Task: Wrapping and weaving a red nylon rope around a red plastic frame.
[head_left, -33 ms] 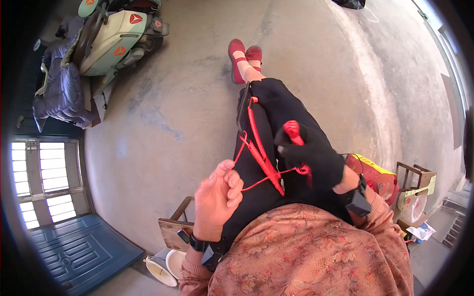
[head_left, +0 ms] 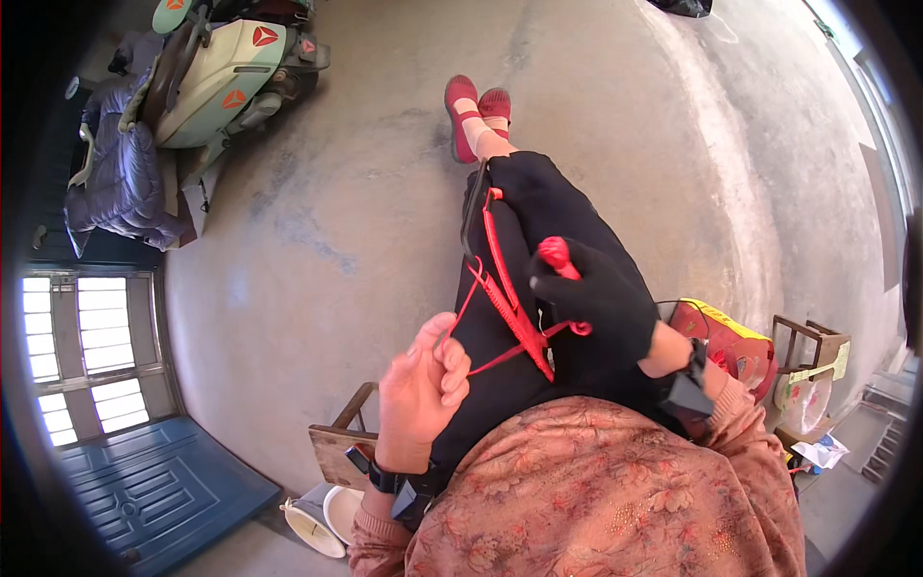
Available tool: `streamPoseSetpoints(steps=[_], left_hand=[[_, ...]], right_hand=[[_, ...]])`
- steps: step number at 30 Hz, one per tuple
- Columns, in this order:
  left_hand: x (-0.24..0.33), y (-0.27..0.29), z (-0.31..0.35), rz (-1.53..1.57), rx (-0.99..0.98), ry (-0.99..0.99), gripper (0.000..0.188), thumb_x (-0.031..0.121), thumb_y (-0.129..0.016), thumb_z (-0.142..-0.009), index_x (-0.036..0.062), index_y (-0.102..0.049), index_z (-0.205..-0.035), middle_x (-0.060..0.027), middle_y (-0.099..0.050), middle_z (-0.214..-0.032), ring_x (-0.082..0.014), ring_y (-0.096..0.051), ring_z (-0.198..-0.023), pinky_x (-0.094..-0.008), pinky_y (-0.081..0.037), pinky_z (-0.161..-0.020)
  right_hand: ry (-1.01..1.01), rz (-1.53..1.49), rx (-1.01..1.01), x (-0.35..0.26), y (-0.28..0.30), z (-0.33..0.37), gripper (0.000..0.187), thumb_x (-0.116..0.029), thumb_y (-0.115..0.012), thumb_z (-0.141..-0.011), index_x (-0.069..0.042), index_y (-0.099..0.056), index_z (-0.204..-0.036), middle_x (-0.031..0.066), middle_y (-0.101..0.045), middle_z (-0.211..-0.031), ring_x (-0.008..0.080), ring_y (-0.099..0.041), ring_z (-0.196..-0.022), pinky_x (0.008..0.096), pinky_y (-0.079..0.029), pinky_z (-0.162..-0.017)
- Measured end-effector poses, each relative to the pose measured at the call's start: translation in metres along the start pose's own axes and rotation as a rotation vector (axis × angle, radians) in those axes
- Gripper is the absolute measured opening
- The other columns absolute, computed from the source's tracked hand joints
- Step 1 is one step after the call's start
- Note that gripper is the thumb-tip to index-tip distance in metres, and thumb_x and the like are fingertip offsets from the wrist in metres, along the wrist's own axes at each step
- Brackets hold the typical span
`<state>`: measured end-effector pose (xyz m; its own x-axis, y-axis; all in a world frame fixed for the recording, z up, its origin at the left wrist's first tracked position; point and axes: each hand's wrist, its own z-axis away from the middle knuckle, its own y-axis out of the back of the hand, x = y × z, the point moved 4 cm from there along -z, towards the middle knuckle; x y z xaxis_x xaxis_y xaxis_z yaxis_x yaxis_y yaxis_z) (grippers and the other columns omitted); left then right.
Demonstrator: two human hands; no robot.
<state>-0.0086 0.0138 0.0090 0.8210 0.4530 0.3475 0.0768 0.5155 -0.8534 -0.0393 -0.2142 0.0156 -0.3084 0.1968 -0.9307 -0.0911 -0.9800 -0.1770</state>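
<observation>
On my lap lies a narrow loop-like piece, closely wrapped in red cord. A black curved part forms its far left side. My left hand, bare, pinches a strand of red cord between thumb and fingertips, left of the piece. My right hand, in a black glove, is closed round a bundle of red cord just right of the piece. A blurred red strand crosses the near part of the piece between the hands. The glove hides much of the bundle.
Below my left forearm is a wooden stool with white buckets beside it. At my right stand a red bag and a small wooden stool. A scooter with a padded purple cover stands far left.
My right hand and its red bundle have shifted slightly left. The crossing strand is now blurred and wider-looking. My left hand has hardly moved.
</observation>
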Motion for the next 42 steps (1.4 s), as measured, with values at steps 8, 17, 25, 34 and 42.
streamPoseSetpoints(steps=[8, 17, 25, 34, 42], left_hand=[[-0.004, 0.032, 0.043, -0.578, 0.331, 0.033, 0.024, 0.015, -0.05, -0.096, -0.0024, -0.06, -0.11, 0.0002, -0.044, -0.053, -0.0067, -0.034, -0.042, -0.0208, -0.031, -0.04], [0.026, -0.035, 0.002, -0.339, -0.136, -0.332, 0.029, 0.016, -0.05, -0.097, -0.001, -0.057, -0.119, -0.0185, -0.051, -0.126, -0.0225, -0.057, -0.106, -0.0267, -0.052, -0.063], [0.01, 0.007, -0.08, -0.762, 0.179, -0.191, 0.031, 0.014, -0.055, -0.096, 0.0036, -0.054, -0.125, -0.0044, -0.063, -0.115, -0.014, -0.062, -0.096, -0.0286, -0.054, -0.074], [0.024, 0.027, -0.068, -0.532, 0.361, -0.207, 0.024, 0.018, -0.053, -0.096, 0.0074, -0.056, -0.117, -0.003, -0.064, -0.102, -0.0106, -0.063, -0.083, -0.022, -0.047, -0.055], [0.062, -0.039, 0.018, -0.243, 0.317, -0.419, 0.02, 0.018, -0.053, -0.094, 0.0031, -0.054, -0.108, -0.0076, -0.058, -0.082, -0.013, -0.053, -0.058, -0.0257, -0.042, -0.048]], right_hand=[[0.141, 0.422, 0.096, 0.037, -0.039, -0.023, 0.035, -0.027, -0.072, -0.083, -0.002, -0.061, -0.104, 0.0006, -0.059, -0.079, 0.0095, -0.058, -0.075, 0.0265, -0.048, -0.068], [-0.05, -0.028, 0.3, 0.016, 0.021, -0.023, 0.032, -0.028, -0.061, -0.089, -0.002, -0.062, -0.108, 0.01, -0.064, -0.084, 0.019, -0.06, -0.079, 0.0324, -0.048, -0.073], [0.254, 0.576, 0.321, -0.014, -0.015, -0.038, 0.033, -0.025, -0.058, -0.09, -0.003, -0.059, -0.114, 0.0154, -0.065, -0.094, 0.0233, -0.063, -0.087, 0.0327, -0.048, -0.077], [0.265, 0.31, 0.254, -0.026, -0.006, -0.024, 0.042, -0.024, -0.059, -0.089, -0.005, -0.051, -0.126, 0.0167, -0.063, -0.109, 0.0285, -0.062, -0.098, 0.0338, -0.049, -0.083], [0.829, 0.959, 0.184, -0.06, -0.045, -0.023, 0.042, -0.022, -0.07, -0.08, -0.005, -0.057, -0.116, 0.0162, -0.06, -0.111, 0.0287, -0.057, -0.107, 0.0351, -0.042, -0.095]])
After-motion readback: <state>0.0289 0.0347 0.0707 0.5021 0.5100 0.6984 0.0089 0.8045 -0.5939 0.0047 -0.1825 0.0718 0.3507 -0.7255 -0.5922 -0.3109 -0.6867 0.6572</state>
